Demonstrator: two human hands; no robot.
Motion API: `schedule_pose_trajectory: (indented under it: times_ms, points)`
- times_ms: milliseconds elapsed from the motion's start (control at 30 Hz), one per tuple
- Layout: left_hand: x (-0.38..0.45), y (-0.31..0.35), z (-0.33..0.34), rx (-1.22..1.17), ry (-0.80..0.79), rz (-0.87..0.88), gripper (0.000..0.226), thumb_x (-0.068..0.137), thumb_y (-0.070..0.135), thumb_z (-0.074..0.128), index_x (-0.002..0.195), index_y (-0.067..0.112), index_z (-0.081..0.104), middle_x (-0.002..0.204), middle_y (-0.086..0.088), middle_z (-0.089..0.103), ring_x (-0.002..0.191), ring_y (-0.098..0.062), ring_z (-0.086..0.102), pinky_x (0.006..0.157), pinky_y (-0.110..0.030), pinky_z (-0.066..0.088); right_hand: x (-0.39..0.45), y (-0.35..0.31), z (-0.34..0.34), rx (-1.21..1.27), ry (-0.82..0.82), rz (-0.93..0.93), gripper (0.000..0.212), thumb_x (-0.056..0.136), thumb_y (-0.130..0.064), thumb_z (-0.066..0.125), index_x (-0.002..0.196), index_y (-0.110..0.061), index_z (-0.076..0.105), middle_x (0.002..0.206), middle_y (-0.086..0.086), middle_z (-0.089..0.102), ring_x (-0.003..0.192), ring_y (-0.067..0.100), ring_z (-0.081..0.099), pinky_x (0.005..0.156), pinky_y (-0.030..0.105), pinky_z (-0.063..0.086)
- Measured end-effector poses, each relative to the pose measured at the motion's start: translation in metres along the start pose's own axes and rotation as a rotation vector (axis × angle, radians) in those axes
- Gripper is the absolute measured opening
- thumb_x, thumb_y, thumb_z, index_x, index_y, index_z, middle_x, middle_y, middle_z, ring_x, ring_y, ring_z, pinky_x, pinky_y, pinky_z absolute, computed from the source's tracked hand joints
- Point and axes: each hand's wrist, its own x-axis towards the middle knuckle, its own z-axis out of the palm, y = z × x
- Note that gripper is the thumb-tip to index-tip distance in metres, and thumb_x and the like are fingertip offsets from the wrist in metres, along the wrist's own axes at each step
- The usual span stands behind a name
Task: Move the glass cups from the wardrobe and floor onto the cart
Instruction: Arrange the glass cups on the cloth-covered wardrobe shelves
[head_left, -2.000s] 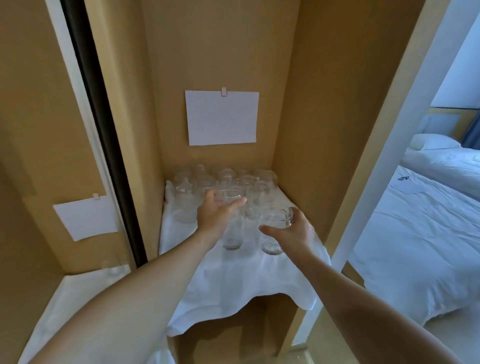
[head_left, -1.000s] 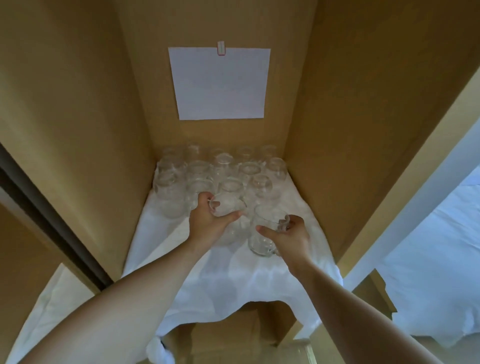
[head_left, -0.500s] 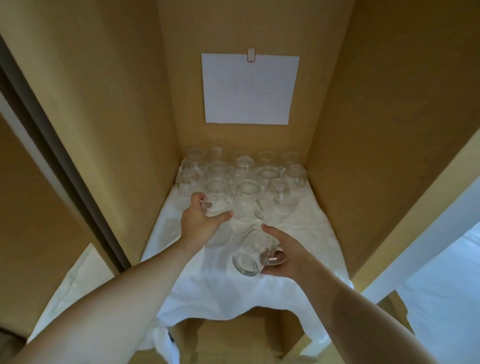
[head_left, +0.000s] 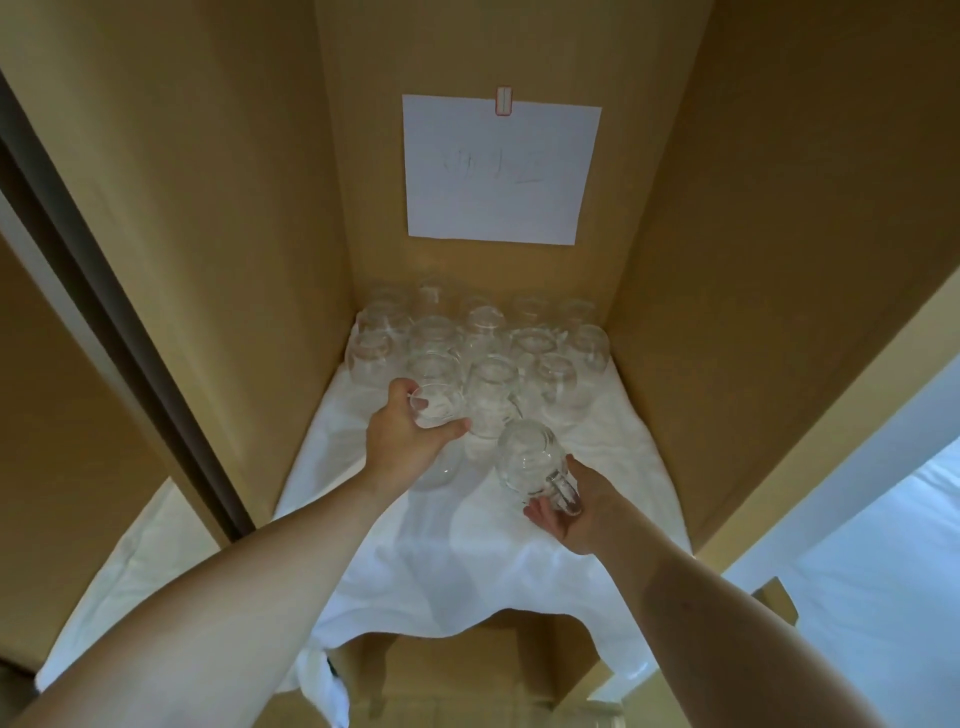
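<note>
Left hand (head_left: 402, 444) grips one glass cup (head_left: 436, 408) by its rim; right hand (head_left: 571, 506) holds a handled cup (head_left: 524, 462) tilted above the white cloth (head_left: 467, 561). More cups (head_left: 483, 338) crowd the shelf's back edge.

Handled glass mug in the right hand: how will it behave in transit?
The mug looks rigid, clear glass: probably fragile and slick. The right hand grips it tilted by the handle, so it may swing. Round body, likely rolls if laid down.
</note>
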Motion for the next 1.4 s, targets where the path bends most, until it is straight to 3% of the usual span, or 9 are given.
schedule_pose_trajectory:
  times_ms: [167, 267, 333, 433, 567, 667, 900, 1167, 1400]
  points:
    - [0.003, 0.000, 0.002, 0.028, -0.014, 0.016, 0.075, 0.061, 0.052, 0.092, 0.113, 0.027, 0.044, 0.108, 0.006, 0.064, 0.097, -0.018, 0.064, 0.087, -0.041, 0.055, 0.000, 0.002, -0.006, -0.246, 0.133, -0.026, 0.061, 0.091, -0.060, 0.059, 0.112, -0.003, 0.070, 0.099, 0.018, 0.075, 0.069, 0.026, 0.072, 0.036, 0.022, 0.049]
    - [0.006, -0.001, 0.003, 0.039, -0.026, 0.014, 0.076, 0.061, 0.054, 0.092, 0.114, 0.027, 0.044, 0.109, 0.005, 0.064, 0.098, -0.020, 0.064, 0.088, -0.041, 0.055, 0.003, -0.004, -0.010, -0.333, 0.312, -0.126, 0.044, 0.096, -0.044, 0.060, 0.113, -0.003, 0.066, 0.099, 0.019, 0.071, 0.077, 0.031, 0.069, 0.049, 0.031, 0.059]
    - [0.008, -0.002, 0.004, 0.046, -0.029, 0.014, 0.076, 0.061, 0.054, 0.091, 0.114, 0.027, 0.044, 0.109, 0.005, 0.064, 0.099, -0.019, 0.064, 0.088, -0.040, 0.055, 0.005, -0.010, -0.011, -0.518, 0.500, -0.312, 0.048, 0.102, -0.045, 0.050, 0.108, 0.000, 0.067, 0.093, 0.019, 0.072, 0.079, 0.034, 0.071, 0.072, 0.042, 0.063]
    - [0.010, 0.000, 0.008, 0.042, -0.037, 0.017, 0.077, 0.060, 0.055, 0.091, 0.114, 0.027, 0.044, 0.108, 0.008, 0.063, 0.098, -0.018, 0.063, 0.087, -0.039, 0.054, 0.000, -0.014, -0.005, -0.877, 0.759, -0.789, 0.071, 0.100, -0.068, 0.026, 0.114, -0.011, 0.065, 0.106, 0.012, 0.072, 0.099, 0.032, 0.068, 0.079, 0.036, 0.048]
    - [0.011, 0.007, 0.022, 0.033, -0.057, 0.033, 0.078, 0.059, 0.054, 0.093, 0.113, 0.028, 0.043, 0.102, 0.010, 0.062, 0.091, -0.012, 0.060, 0.073, -0.026, 0.048, -0.005, -0.006, 0.021, -1.091, 0.470, -0.999, 0.104, 0.070, -0.096, 0.038, 0.148, -0.028, 0.042, 0.142, 0.005, 0.052, 0.125, 0.029, 0.056, 0.099, 0.040, 0.048]
    - [0.011, 0.012, 0.031, 0.028, -0.090, 0.038, 0.077, 0.058, 0.055, 0.092, 0.110, 0.028, 0.042, 0.099, 0.013, 0.061, 0.087, -0.005, 0.058, 0.064, -0.018, 0.041, 0.001, -0.001, 0.030, -1.339, 0.442, -0.901, 0.111, 0.067, -0.078, 0.072, 0.154, -0.027, 0.026, 0.147, 0.007, 0.042, 0.130, 0.032, 0.052, 0.102, 0.043, 0.050]
    - [0.015, 0.024, 0.045, 0.010, -0.140, 0.041, 0.088, 0.043, 0.073, 0.080, 0.109, 0.027, 0.041, 0.103, 0.010, 0.061, 0.091, -0.012, 0.061, 0.073, -0.029, 0.049, -0.002, -0.018, 0.010, -1.257, 0.521, -0.942, 0.100, 0.060, -0.062, 0.086, 0.142, -0.025, 0.041, 0.131, 0.004, 0.059, 0.120, 0.026, 0.058, 0.097, 0.039, 0.052]
    - [0.016, 0.032, 0.066, 0.018, -0.186, 0.068, 0.084, 0.054, 0.060, 0.089, 0.114, 0.027, 0.039, 0.110, 0.003, 0.061, 0.098, -0.020, 0.061, 0.082, -0.035, 0.051, 0.004, -0.059, -0.023, -0.990, 0.644, -1.024, 0.100, 0.062, -0.048, 0.093, 0.144, -0.017, 0.045, 0.131, 0.010, 0.060, 0.119, 0.030, 0.060, 0.095, 0.039, 0.054]
    - [0.020, 0.028, 0.074, 0.028, -0.170, 0.058, 0.077, 0.061, 0.050, 0.093, 0.113, 0.025, 0.042, 0.110, 0.005, 0.062, 0.101, -0.021, 0.062, 0.087, -0.038, 0.053, 0.023, -0.089, -0.025, -0.843, 0.542, -1.048, 0.100, 0.062, -0.039, 0.096, 0.143, -0.011, 0.045, 0.133, 0.014, 0.057, 0.120, 0.031, 0.057, 0.098, 0.039, 0.051]
